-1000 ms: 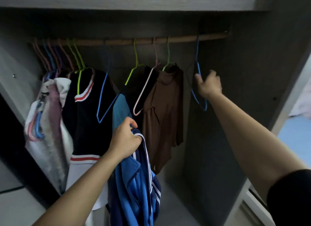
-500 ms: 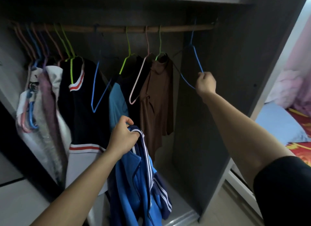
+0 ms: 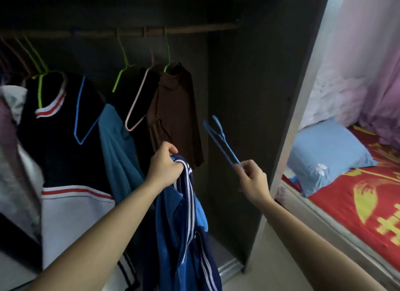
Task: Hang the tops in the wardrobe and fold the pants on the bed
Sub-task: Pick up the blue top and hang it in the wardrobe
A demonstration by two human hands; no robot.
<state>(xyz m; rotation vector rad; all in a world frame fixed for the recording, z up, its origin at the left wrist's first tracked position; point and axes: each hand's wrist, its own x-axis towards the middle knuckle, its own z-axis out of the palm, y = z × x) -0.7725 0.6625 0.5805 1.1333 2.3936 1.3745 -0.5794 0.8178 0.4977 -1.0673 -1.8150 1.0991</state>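
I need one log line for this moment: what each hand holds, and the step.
left hand: grips blue jacket | right hand: pinches blue hanger, off the rail | step: jacket not yet on hanger

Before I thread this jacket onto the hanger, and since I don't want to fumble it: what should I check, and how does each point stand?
1. Left hand grips the blue jacket firmly: ok.
2. Right hand pinches the blue hanger: ok.
3. Hanger clear of the rail: ok.
4. Jacket neck spread open for the hanger: not ok, it is bunched in the fist.
5. Free rail space right of the brown top: ok.
6. Jacket zip undone: cannot tell.
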